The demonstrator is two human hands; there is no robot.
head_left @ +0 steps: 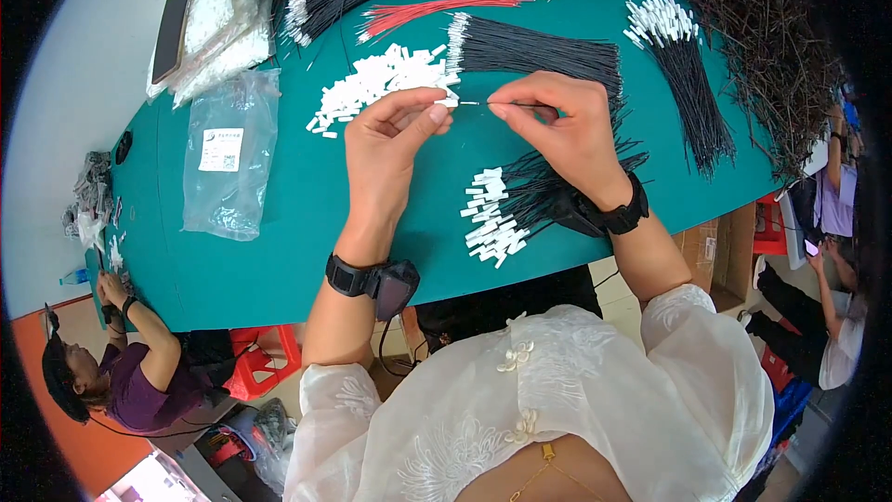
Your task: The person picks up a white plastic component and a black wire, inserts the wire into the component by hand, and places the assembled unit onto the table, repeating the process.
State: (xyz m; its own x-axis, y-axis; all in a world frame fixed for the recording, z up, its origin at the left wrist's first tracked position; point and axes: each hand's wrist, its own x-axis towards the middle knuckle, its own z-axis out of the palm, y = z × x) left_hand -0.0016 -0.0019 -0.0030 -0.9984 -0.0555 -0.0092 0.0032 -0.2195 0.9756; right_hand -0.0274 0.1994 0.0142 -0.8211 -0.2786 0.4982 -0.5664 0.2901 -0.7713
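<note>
One small white plastic tube is pinched at the fingertips of the left hand, up over the middle of the green counter. That grip is narrow. The right hand has a narrow grip too, holding a thin black wire with a shiny metal tip. The tip points at the tube; I can't tell if they touch. Nearest the person lies a bunch of black wires with white tube ends, and a black wristband hides part of it. Past the hands is a messy pile of loose white tubes, with the left hand covering its edge. Next to it, a flat row of black wires with silver tips is partly blocked by the right hand. A clear, crinkly plastic bag lies off to the left. Farther away are a thin bunch of red wires and a big dark brown tangle. A black phone sits on clear bags of white bits.
</note>
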